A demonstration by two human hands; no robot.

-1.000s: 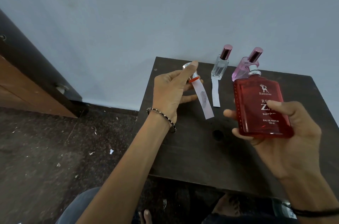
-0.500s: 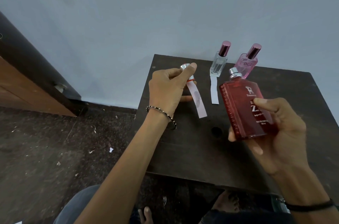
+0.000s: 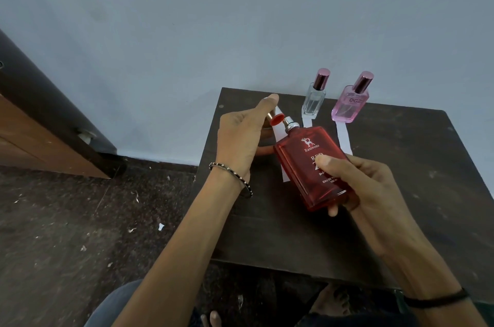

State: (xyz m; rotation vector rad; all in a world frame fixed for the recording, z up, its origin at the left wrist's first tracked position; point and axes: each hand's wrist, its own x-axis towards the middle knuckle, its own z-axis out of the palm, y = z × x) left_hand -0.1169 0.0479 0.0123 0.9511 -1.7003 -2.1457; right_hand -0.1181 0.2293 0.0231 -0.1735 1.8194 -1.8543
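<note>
Fingers of the right hand are curling round the red bottle from beneath, with the thumb pressing on its printed front. That hand is holding the bottle in the air above the table, tilted so the bare silver nozzle is pointing up and to the left. The left hand is pinching the cap, its forefinger stretching along the top, and the cap's red rim is sitting just beside the nozzle. A white paper strip is hanging down from the left hand's grip, passing behind the red bottle. A beaded bangle is circling the left wrist. At the back of the table, a clear bottle and a pink bottle are standing upright side by side near the wall, each resting on the end of its own paper strip, both with caps on
</note>
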